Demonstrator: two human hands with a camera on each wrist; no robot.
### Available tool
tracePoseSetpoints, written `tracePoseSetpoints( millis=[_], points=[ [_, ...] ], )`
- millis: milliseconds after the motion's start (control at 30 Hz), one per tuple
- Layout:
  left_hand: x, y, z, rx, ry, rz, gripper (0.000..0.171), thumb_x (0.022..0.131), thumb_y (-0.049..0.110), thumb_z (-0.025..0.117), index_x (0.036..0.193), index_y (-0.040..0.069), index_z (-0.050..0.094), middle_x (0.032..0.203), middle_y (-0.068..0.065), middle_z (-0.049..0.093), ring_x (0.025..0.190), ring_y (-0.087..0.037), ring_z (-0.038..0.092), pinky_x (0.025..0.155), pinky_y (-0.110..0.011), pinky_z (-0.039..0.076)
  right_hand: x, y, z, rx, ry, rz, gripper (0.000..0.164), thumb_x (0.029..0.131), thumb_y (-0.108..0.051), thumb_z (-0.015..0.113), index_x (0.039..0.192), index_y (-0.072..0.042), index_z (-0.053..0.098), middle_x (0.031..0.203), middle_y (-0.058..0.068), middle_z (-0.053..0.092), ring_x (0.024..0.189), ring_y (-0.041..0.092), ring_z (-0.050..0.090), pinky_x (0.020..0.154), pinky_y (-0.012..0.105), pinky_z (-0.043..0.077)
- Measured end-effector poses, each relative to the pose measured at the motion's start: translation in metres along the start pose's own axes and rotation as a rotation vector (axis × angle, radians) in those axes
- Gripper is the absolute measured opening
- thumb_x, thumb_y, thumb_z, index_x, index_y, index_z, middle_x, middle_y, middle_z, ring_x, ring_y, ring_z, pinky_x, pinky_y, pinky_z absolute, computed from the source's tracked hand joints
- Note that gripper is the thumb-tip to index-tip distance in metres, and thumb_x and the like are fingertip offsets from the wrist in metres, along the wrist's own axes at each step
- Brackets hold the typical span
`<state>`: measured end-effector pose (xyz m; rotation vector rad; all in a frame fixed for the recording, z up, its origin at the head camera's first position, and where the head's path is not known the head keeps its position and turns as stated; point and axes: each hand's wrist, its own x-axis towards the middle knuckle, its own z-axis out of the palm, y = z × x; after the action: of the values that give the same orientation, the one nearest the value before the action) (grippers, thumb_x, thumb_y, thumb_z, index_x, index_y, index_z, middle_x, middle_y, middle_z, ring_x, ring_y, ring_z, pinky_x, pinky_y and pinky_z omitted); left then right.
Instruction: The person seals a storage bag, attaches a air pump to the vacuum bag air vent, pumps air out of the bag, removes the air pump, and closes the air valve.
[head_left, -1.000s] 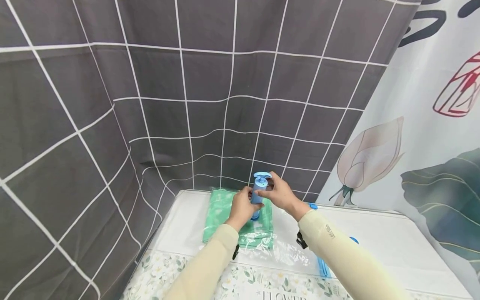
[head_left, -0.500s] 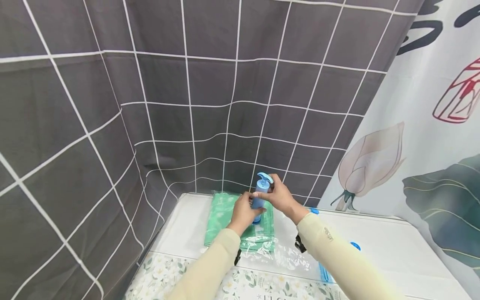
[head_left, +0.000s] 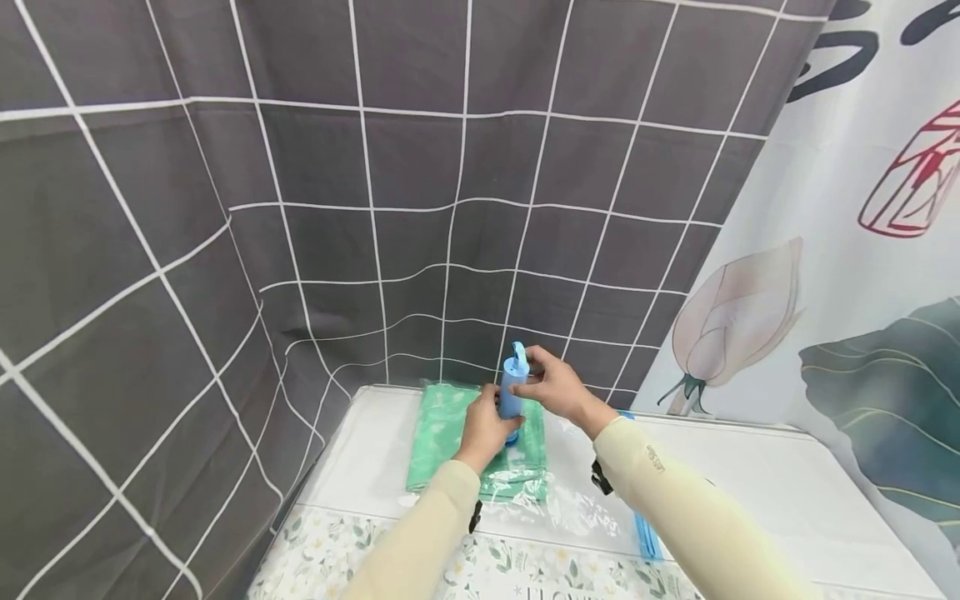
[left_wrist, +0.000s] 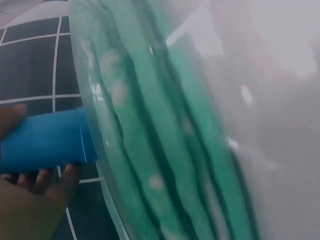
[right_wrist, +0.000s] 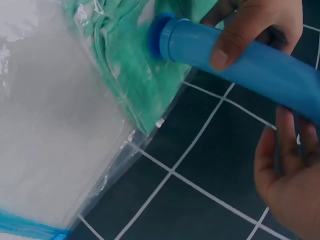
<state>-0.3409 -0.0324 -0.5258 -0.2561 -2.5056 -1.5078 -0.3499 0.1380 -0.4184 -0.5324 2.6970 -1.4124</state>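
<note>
A light blue hand pump stands, slightly tilted, on a clear plastic storage bag that has folded green cloth inside. My left hand grips the lower barrel; the left wrist view shows its fingers curled around the blue tube. Higher up, my right hand holds the pump near its top, thumb in front and fingers behind, close to the handle. In the right wrist view the pump's round base rests against the bag over the cloth.
Blue zip strip runs along the bag's right side, partly behind my right sleeve. The bag lies on a white surface with a floral front border. A dark grid-patterned curtain hangs close behind and to the left.
The pump's handle has turned from broadside to nearly edge-on, with my right hand at the top. My left hand keeps its hold on the barrel. The head view has shifted slightly.
</note>
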Motion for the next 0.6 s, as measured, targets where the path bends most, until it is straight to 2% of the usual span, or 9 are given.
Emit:
tracePoseSetpoints(
  millis=[67, 167, 233, 267, 333, 467, 533, 600],
  points=[
    [0.012, -0.021, 0.006, 0.002, -0.033, -0.006, 0.058, 0.098, 0.017, 0.087, 0.147, 0.002, 0.059, 0.139, -0.028, 0.075, 0.127, -0.045, 0.077, 0.101, -0.057, 0.069, 0.001, -0.003, 0.003, -0.066, 0.03, 0.001, 0.047, 0.104, -0.026, 0.084, 0.14, -0.01, 0.06, 0.13, 0.017, 0.076, 0.116, 0.03, 0.076, 0.095, 0.044, 0.066],
    [0.033, -0.051, 0.014, 0.0, -0.098, -0.027, 0.065, 0.097, 0.021, 0.086, 0.152, 0.007, 0.055, 0.142, -0.024, 0.074, 0.127, -0.039, 0.077, 0.101, -0.051, 0.07, 0.004, -0.006, 0.006, -0.121, 0.053, -0.007, 0.044, 0.104, -0.029, 0.082, 0.131, -0.009, 0.054, 0.114, 0.012, 0.071, 0.094, 0.022, 0.068, 0.078, 0.035, 0.056],
    [0.04, -0.058, 0.014, -0.035, -0.148, -0.057, 0.071, 0.097, 0.022, 0.086, 0.158, 0.01, 0.051, 0.146, -0.02, 0.072, 0.129, -0.035, 0.076, 0.102, -0.05, 0.069, 0.005, -0.006, 0.006, -0.123, 0.043, -0.012, 0.045, 0.105, -0.03, 0.08, 0.129, -0.007, 0.05, 0.105, 0.01, 0.064, 0.085, 0.02, 0.06, 0.073, 0.033, 0.049],
    [0.041, -0.056, 0.011, -0.055, -0.172, -0.074, 0.074, 0.096, 0.022, 0.086, 0.159, 0.011, 0.05, 0.148, -0.02, 0.071, 0.132, -0.035, 0.074, 0.104, -0.05, 0.068, 0.005, -0.005, 0.005, -0.106, 0.031, -0.01, 0.046, 0.106, -0.031, 0.08, 0.13, -0.007, 0.049, 0.103, 0.008, 0.06, 0.084, 0.02, 0.056, 0.073, 0.032, 0.047],
    [0.034, -0.041, 0.001, -0.091, -0.221, -0.097, 0.079, 0.096, 0.02, 0.085, 0.163, 0.009, 0.046, 0.154, -0.022, 0.068, 0.138, -0.039, 0.071, 0.109, -0.055, 0.066, 0.005, -0.003, 0.002, -0.029, -0.013, -0.009, 0.05, 0.107, -0.03, 0.08, 0.138, -0.006, 0.049, 0.108, 0.008, 0.061, 0.091, 0.019, 0.059, 0.079, 0.031, 0.051],
    [0.012, -0.002, -0.02, -0.118, -0.283, -0.115, 0.082, 0.097, 0.011, 0.082, 0.167, 0.004, 0.041, 0.161, -0.029, 0.061, 0.148, -0.048, 0.063, 0.118, -0.065, 0.06, 0.002, 0.002, -0.008, 0.15, -0.115, -0.011, 0.064, 0.108, -0.018, 0.079, 0.161, -0.006, 0.046, 0.14, 0.019, 0.066, 0.125, 0.032, 0.07, 0.104, 0.039, 0.063],
    [0.004, 0.013, -0.025, -0.098, -0.262, -0.106, 0.082, 0.098, 0.012, 0.084, 0.167, 0.003, 0.04, 0.162, -0.03, 0.059, 0.15, -0.049, 0.061, 0.121, -0.067, 0.057, 0.002, 0.003, -0.012, 0.196, -0.154, -0.017, 0.069, 0.109, -0.013, 0.077, 0.168, -0.007, 0.044, 0.154, 0.024, 0.063, 0.141, 0.04, 0.067, 0.114, 0.046, 0.064],
    [-0.002, 0.022, -0.026, -0.063, -0.201, -0.095, 0.082, 0.098, 0.017, 0.087, 0.164, 0.004, 0.042, 0.16, -0.028, 0.06, 0.148, -0.047, 0.062, 0.122, -0.065, 0.056, 0.004, 0.002, -0.015, 0.2, -0.179, -0.025, 0.067, 0.109, -0.012, 0.075, 0.169, -0.007, 0.045, 0.16, 0.025, 0.062, 0.15, 0.043, 0.063, 0.119, 0.05, 0.063]
  ],
)
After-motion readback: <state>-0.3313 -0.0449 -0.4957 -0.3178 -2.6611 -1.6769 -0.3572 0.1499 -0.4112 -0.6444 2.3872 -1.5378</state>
